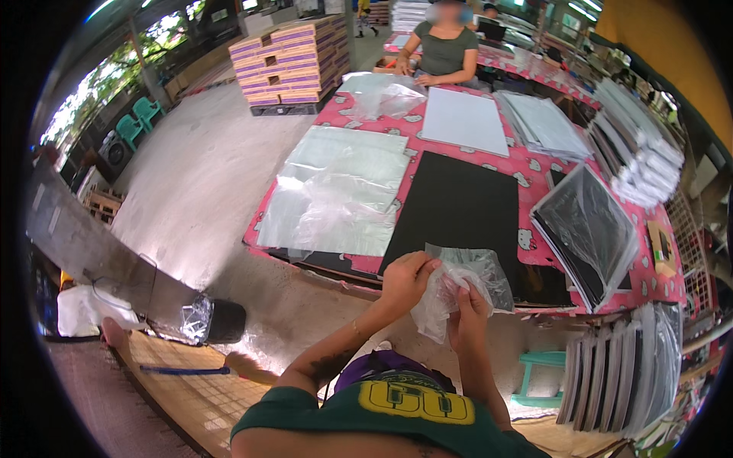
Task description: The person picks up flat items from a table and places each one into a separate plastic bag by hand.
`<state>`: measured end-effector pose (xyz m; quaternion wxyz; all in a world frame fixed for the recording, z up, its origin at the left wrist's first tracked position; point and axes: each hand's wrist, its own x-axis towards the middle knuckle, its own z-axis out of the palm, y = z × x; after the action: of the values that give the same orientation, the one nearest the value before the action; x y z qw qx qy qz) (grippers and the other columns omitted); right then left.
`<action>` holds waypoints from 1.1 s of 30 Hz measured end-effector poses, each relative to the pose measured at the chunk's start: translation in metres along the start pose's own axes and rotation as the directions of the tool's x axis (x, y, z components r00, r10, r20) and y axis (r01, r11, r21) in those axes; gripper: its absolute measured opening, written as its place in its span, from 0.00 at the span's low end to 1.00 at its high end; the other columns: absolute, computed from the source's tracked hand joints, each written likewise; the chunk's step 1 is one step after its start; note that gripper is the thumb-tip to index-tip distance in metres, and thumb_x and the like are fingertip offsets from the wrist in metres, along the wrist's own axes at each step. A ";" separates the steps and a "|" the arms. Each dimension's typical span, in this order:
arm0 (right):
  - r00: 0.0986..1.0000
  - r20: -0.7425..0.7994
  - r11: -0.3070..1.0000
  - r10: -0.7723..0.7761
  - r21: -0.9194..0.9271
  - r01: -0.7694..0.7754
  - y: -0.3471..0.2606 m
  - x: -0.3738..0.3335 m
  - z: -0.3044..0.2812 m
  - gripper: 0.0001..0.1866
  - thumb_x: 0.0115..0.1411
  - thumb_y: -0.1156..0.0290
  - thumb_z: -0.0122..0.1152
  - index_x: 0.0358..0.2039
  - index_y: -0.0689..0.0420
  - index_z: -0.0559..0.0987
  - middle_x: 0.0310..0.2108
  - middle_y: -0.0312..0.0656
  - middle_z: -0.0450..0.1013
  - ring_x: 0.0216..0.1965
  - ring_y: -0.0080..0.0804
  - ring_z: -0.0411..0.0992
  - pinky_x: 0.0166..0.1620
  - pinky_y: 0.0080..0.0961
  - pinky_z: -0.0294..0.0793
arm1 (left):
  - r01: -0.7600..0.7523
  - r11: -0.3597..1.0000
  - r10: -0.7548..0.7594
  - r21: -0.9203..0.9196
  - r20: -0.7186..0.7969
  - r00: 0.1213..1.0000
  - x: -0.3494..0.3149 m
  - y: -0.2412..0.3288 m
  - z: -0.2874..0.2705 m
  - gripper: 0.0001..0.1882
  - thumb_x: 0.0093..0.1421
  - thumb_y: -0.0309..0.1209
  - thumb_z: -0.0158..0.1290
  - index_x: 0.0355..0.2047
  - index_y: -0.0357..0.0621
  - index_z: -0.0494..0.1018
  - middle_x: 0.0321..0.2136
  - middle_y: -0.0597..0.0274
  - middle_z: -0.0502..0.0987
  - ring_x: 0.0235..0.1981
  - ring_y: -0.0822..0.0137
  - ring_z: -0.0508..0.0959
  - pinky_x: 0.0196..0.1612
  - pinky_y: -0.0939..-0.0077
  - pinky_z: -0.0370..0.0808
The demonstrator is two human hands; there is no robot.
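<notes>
A crumpled clear plastic bag (489, 267) is bunched between my two hands, just above the table's near edge. My left hand (411, 281) pinches its left side with closed fingers. On the other side my right hand (469, 309) grips the gathered middle, its thumb pressed on the plastic. Beyond the bag lies a large black sheet (462, 198) on the pink patterned table (534, 179). Left of that sheet rests a pile of flat clear plastic bags (340, 187). A white sheet (464, 120) lies farther back.
Bagged black sheets (584, 229) lie at the table's right, with more bagged sheets (542, 126) behind. Several wrapped panels (618, 374) stand upright at lower right beside a green stool (534, 378). A person (447, 53) is across the table. Stacked cartons (290, 65) and a black bin (225, 320) are leftward.
</notes>
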<state>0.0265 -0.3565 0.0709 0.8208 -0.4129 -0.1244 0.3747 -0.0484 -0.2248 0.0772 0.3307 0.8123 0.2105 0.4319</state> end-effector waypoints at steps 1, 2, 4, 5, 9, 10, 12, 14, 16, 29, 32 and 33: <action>1.000 0.023 1.000 -0.016 0.008 0.015 0.000 -0.001 -0.001 0.12 0.65 0.69 0.49 0.45 0.61 0.74 0.41 0.38 0.74 0.42 0.24 0.72 0.47 0.22 0.71 | -0.012 1.000 0.013 0.018 -0.037 0.999 0.000 0.003 0.001 0.06 0.55 0.27 0.56 0.27 0.38 0.72 0.21 0.54 0.73 0.23 0.52 0.73 0.26 0.68 0.69; 0.998 0.046 0.999 -0.031 0.018 0.030 -0.001 -0.002 -0.001 0.11 0.65 0.69 0.49 0.43 0.61 0.74 0.40 0.38 0.74 0.41 0.25 0.72 0.47 0.22 0.71 | -0.081 0.994 0.086 0.077 -0.053 0.995 0.002 0.003 -0.001 0.05 0.54 0.27 0.56 0.27 0.39 0.72 0.21 0.55 0.73 0.23 0.53 0.73 0.26 0.68 0.69; 0.996 0.066 0.998 -0.063 0.032 0.061 0.002 -0.003 -0.004 0.10 0.65 0.68 0.50 0.40 0.60 0.75 0.39 0.38 0.75 0.41 0.25 0.73 0.46 0.23 0.72 | -0.212 0.958 0.229 0.192 -0.069 0.971 0.006 0.001 -0.006 0.05 0.53 0.27 0.57 0.26 0.40 0.72 0.21 0.57 0.72 0.24 0.55 0.73 0.28 0.67 0.69; 0.995 0.064 0.996 -0.078 0.036 0.076 0.007 -0.002 -0.008 0.10 0.64 0.67 0.50 0.40 0.60 0.75 0.39 0.38 0.75 0.40 0.25 0.73 0.46 0.24 0.72 | -0.236 0.949 0.256 0.211 -0.076 0.964 0.007 0.002 -0.007 0.05 0.52 0.27 0.57 0.26 0.41 0.71 0.22 0.57 0.72 0.24 0.55 0.73 0.28 0.66 0.69; 0.982 0.103 0.984 -0.159 0.093 0.150 0.023 0.005 -0.030 0.10 0.63 0.65 0.53 0.38 0.58 0.75 0.38 0.38 0.75 0.41 0.25 0.73 0.45 0.24 0.73 | -0.282 0.925 0.317 0.254 -0.109 0.942 0.012 0.000 -0.006 0.05 0.53 0.28 0.56 0.26 0.44 0.70 0.23 0.58 0.71 0.26 0.57 0.72 0.30 0.65 0.68; 0.984 0.075 0.981 -0.162 0.115 0.153 0.022 0.003 -0.023 0.09 0.62 0.65 0.55 0.35 0.57 0.74 0.37 0.37 0.74 0.39 0.25 0.72 0.44 0.22 0.73 | -0.285 0.923 0.323 0.258 -0.119 0.939 0.014 -0.002 -0.008 0.05 0.54 0.30 0.54 0.25 0.45 0.70 0.23 0.59 0.70 0.26 0.58 0.72 0.30 0.65 0.68; 0.986 0.016 0.974 -0.168 0.159 0.163 0.016 -0.006 -0.010 0.10 0.60 0.64 0.58 0.30 0.57 0.71 0.34 0.36 0.73 0.37 0.24 0.72 0.42 0.19 0.73 | -0.249 0.920 0.300 0.303 -0.135 0.944 0.014 -0.026 -0.009 0.04 0.55 0.29 0.52 0.26 0.44 0.70 0.23 0.56 0.71 0.26 0.55 0.73 0.29 0.62 0.68; 0.976 0.016 0.955 -0.216 0.210 0.208 0.006 -0.012 -0.016 0.13 0.59 0.61 0.60 0.35 0.56 0.70 0.36 0.37 0.73 0.37 0.25 0.72 0.44 0.22 0.74 | -0.017 0.948 0.094 0.319 -0.227 0.969 0.017 -0.063 -0.013 0.04 0.57 0.29 0.50 0.26 0.43 0.69 0.23 0.54 0.73 0.25 0.51 0.74 0.27 0.58 0.69; 0.983 0.012 0.948 -0.186 0.267 0.176 -0.007 -0.021 -0.009 0.17 0.58 0.59 0.60 0.41 0.55 0.68 0.37 0.38 0.72 0.37 0.26 0.72 0.45 0.26 0.74 | 0.291 0.906 -0.192 0.307 -0.315 0.929 0.029 -0.089 -0.051 0.04 0.59 0.27 0.46 0.31 0.40 0.67 0.22 0.50 0.74 0.24 0.44 0.75 0.24 0.51 0.68; 0.892 0.441 0.723 -0.102 -0.583 0.371 -0.067 0.004 0.000 0.07 0.53 0.76 0.62 0.34 0.56 0.78 0.26 0.34 0.66 0.33 0.25 0.67 0.39 0.21 0.67 | -0.173 0.916 0.352 -0.363 0.513 0.783 0.042 0.016 -0.098 0.33 0.48 0.21 0.53 0.58 0.46 0.61 0.49 0.46 0.70 0.46 0.51 0.73 0.53 0.67 0.69; 0.715 0.695 0.368 0.079 -0.687 0.627 -0.104 -0.011 0.046 0.08 0.49 0.75 0.64 0.33 0.55 0.78 0.26 0.37 0.64 0.35 0.30 0.67 0.42 0.25 0.66 | 0.086 0.921 0.248 -0.379 0.743 0.622 0.042 0.050 -0.077 0.31 0.52 0.22 0.49 0.59 0.46 0.59 0.46 0.55 0.72 0.41 0.62 0.75 0.44 0.69 0.74; 0.743 0.645 0.058 0.179 -0.761 0.646 -0.111 -0.015 0.046 0.09 0.47 0.75 0.64 0.31 0.55 0.79 0.31 0.42 0.66 0.38 0.39 0.68 0.41 0.30 0.68 | 0.264 0.875 0.136 -0.406 0.729 0.671 0.052 0.043 -0.080 0.29 0.54 0.22 0.48 0.58 0.46 0.60 0.46 0.58 0.72 0.39 0.65 0.75 0.40 0.72 0.74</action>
<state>0.0493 -0.3828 0.1869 0.2937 -0.6766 -0.6591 0.1467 -0.0853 -0.1939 0.1702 0.5930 0.7995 -0.0255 0.0921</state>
